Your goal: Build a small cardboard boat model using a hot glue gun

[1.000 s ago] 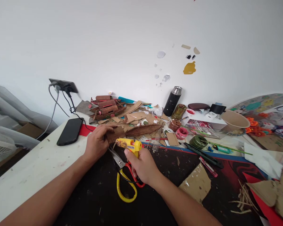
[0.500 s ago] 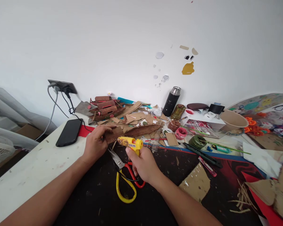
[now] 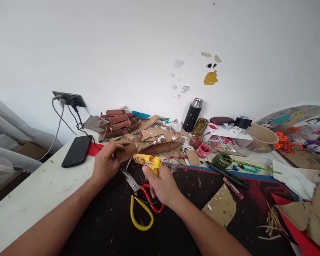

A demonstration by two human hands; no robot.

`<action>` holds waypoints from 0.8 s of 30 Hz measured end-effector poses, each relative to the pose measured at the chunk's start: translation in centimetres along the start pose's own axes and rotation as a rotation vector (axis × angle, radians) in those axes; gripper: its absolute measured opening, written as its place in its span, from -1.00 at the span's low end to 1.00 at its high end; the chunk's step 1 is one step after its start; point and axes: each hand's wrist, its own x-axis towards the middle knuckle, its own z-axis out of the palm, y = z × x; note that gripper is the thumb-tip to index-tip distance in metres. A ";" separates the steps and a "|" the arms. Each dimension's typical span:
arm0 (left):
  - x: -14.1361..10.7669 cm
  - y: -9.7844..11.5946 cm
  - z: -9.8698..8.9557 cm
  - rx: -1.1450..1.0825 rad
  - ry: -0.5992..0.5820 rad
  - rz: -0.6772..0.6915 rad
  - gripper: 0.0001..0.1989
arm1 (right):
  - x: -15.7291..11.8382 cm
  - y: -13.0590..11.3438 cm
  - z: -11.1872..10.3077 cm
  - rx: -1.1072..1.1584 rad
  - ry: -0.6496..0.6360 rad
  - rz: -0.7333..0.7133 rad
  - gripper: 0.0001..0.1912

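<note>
While clamping the left hand (image 3: 106,159) on a brown piece (image 3: 126,152) just behind the scissors (image 3: 131,181), also wrapping the right hand (image 3: 164,186) around a yellow glue gun (image 3: 147,161), pointing its nozzle at that piece. Working over a black mat (image 3: 101,220) spread on a white table (image 3: 48,192), spotting a phone (image 3: 76,151) at left. Looking further back, finding cardboard scraps (image 3: 152,133) heaped between model boats (image 3: 121,126) and a black flask (image 3: 191,119), then facing a white wall (image 3: 122,53) bearing a socket panel (image 3: 69,95) and a yellow cutout (image 3: 211,78).
</note>
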 end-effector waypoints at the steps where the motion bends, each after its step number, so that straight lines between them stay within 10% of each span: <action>1: 0.0 0.0 0.0 -0.003 0.002 0.001 -0.74 | 0.0 0.1 0.0 -0.003 -0.004 0.001 -0.49; 24: 0.1 0.1 -0.1 0.006 0.034 -0.013 -0.67 | -0.5 0.0 0.2 -0.044 -0.035 0.009 -0.49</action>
